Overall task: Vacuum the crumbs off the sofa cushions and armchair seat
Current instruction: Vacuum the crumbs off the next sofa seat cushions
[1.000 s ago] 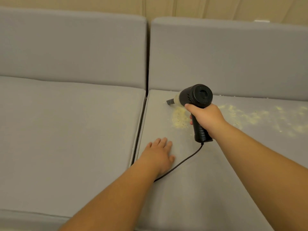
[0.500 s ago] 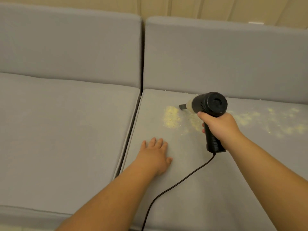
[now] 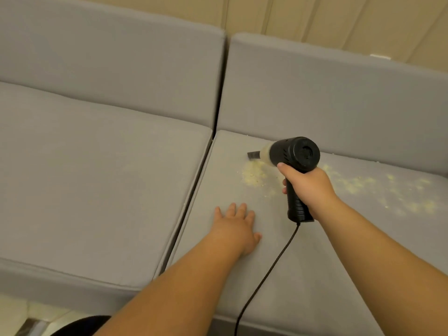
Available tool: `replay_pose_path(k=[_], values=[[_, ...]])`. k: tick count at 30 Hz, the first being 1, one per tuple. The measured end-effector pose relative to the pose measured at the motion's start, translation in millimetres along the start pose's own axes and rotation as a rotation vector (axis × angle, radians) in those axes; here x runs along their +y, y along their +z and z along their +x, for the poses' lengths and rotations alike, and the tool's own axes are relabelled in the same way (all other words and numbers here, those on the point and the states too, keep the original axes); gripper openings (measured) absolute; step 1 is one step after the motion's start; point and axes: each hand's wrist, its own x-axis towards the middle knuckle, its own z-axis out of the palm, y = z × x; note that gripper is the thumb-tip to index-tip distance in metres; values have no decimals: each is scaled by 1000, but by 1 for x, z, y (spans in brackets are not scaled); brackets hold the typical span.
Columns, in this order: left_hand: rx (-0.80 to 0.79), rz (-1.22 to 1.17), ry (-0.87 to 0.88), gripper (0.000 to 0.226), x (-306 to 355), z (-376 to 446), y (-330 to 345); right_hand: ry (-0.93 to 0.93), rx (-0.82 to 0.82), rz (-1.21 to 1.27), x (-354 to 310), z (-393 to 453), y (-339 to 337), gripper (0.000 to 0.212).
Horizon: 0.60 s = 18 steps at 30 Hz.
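A black handheld vacuum [image 3: 294, 156] is grasped by its handle in the right hand [image 3: 309, 187] at centre right of the frame, its nozzle lowered to the right seat cushion [image 3: 315, 263]. Pale crumbs [image 3: 253, 174] are scattered below the nozzle and toward the right edge. The left hand [image 3: 236, 226] is laid flat, fingers released, on the same cushion at lower centre.

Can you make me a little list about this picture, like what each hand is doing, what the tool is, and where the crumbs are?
place: grey sofa, right seat cushion
tool: black handheld vacuum with a cord
right hand: grips the vacuum's handle
left hand: rests flat on the right cushion, fingers straight
nozzle: pointing left, just above the near crumb pile
crumbs: one yellow pile under the nozzle, more scattered to the right
left seat cushion: no crumbs that I can see
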Motion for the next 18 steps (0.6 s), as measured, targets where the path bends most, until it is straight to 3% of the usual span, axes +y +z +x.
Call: replay_pose_path(k=[6, 12, 18], values=[[-31, -3, 1, 69, -6, -16, -10, 59, 78, 57, 9, -15, -23, 21], [-105, 9, -31, 70, -14, -4, -7, 81, 71, 89, 34, -19, -31, 20], [-77, 7, -82, 69, -30, 17, -13, 119, 47, 199, 42, 0, -34, 24]])
